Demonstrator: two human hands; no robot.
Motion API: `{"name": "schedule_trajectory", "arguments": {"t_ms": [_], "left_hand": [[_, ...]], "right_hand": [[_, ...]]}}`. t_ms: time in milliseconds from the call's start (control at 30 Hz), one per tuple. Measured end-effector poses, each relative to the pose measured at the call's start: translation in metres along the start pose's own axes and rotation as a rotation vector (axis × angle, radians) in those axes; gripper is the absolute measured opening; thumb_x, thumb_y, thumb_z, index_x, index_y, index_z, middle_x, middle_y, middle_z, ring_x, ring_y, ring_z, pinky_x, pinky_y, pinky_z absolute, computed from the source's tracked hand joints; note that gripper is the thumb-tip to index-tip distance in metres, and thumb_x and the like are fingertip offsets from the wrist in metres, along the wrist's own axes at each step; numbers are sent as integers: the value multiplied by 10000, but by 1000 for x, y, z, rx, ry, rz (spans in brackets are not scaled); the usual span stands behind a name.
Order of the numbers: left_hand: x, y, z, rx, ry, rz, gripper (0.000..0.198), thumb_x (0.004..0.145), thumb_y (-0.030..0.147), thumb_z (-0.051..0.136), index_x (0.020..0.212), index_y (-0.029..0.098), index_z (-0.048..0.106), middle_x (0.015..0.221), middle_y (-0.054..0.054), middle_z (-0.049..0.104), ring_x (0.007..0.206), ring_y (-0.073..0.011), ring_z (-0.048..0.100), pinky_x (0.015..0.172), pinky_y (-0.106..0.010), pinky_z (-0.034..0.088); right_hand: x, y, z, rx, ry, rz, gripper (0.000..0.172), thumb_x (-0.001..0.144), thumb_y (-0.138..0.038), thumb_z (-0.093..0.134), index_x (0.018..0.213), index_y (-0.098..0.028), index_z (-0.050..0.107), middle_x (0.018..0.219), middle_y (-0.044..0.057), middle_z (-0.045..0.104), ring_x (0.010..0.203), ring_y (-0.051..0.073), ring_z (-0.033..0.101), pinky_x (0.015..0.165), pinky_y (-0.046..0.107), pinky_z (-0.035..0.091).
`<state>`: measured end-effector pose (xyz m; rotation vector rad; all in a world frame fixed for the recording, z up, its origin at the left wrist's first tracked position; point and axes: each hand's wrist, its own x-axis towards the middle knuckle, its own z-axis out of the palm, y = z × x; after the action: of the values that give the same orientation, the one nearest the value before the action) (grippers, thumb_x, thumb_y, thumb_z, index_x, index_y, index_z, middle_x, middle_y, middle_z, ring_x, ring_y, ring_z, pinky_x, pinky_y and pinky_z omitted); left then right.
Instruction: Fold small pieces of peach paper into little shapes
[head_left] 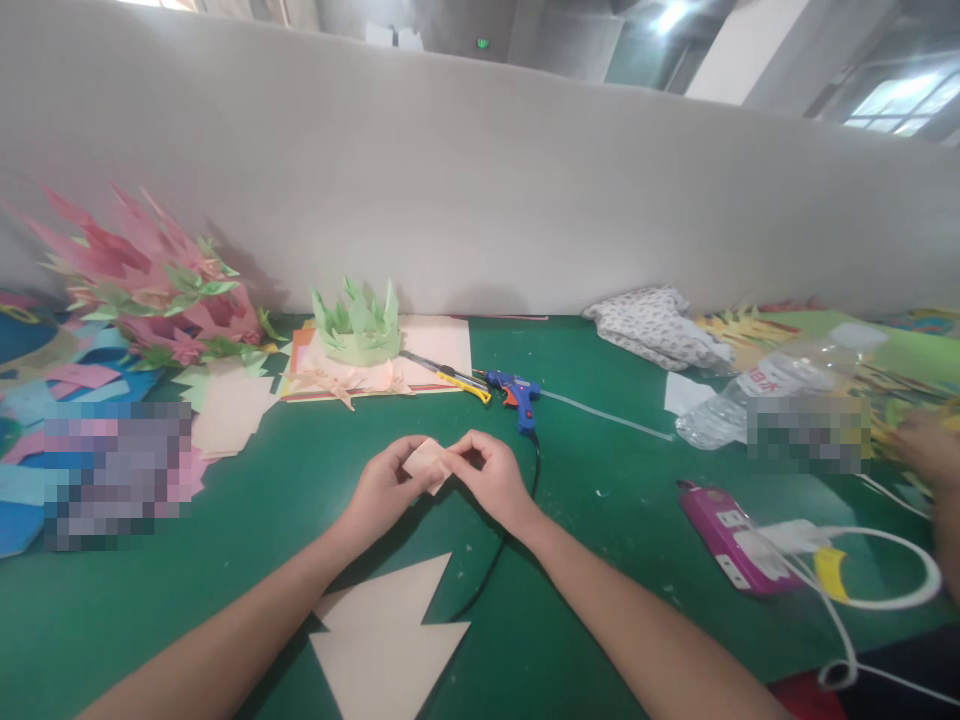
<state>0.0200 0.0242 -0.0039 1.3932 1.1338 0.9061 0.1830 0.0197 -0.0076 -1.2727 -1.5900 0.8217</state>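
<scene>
— What is held in the hands?

— A small folded piece of peach paper (426, 464) is pinched between the left hand (386, 487) and the right hand (491, 477), just above the green bench (615, 520), near its middle. Each grip is pressed together on an edge of the paper, thumb against fingertips.

— What is seen close by?

— A zigzag-cut sheet of peach paper (386, 640) is laid flat at the near edge, between the forearms. A blue glue gun (517, 393) and a yellow utility knife (457, 381) are found just beyond the hands, beside a green paper crown (356, 325). A pink phone (724, 535) is placed toward the right edge, well apart.
</scene>
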Motion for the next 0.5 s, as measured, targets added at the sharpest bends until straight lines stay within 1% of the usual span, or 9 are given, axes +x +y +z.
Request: {"name": "schedule_trajectory", "arguments": {"t_ms": [133, 333, 500], "left_hand": [[-1, -2, 1, 9, 16, 25, 347, 700, 279, 629, 1012, 162, 535, 763, 7, 590, 606, -102, 526, 567, -211, 437], [0, -2, 2, -10, 29, 4, 378, 674, 316, 656, 994, 162, 529, 646, 53, 531, 457, -59, 420, 444, -175, 339], [-2, -1, 0, -96, -32, -7, 326, 682, 323, 652, 933, 166, 516, 647, 49, 531, 518, -78, 479, 499, -187, 384]], "right_hand": [[-1, 0, 1, -24, 8, -25, 166, 757, -300, 601, 657, -171, 573, 638, -8, 574, 595, 116, 502, 557, 221, 397], [-2, -4, 3, -110, 9, -120, 162, 760, -247, 605, 621, -180, 556, 608, -15, 530, 578, 113, 468, 556, 229, 370], [-3, -6, 2, -160, -11, -163, 145, 754, -213, 610, 622, -186, 555, 628, -6, 532, 624, 131, 478, 600, 250, 378]]}}
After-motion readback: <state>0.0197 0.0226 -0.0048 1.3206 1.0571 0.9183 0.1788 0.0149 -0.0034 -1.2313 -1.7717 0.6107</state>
